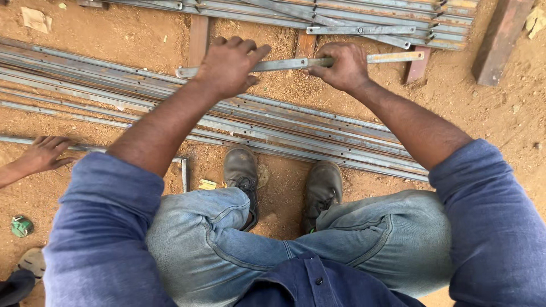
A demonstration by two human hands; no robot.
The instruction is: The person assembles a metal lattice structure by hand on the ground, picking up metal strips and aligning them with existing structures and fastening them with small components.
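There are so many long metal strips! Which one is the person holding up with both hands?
The short grey strip lifted crosswise above the dirt. The left hand and right hand grip it, while all the other long strips lie flat on the ground.

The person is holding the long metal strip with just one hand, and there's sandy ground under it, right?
Not quite: both hands hold the metal strip, the left hand and the right hand. The head view shows it. The sandy ground part is right.
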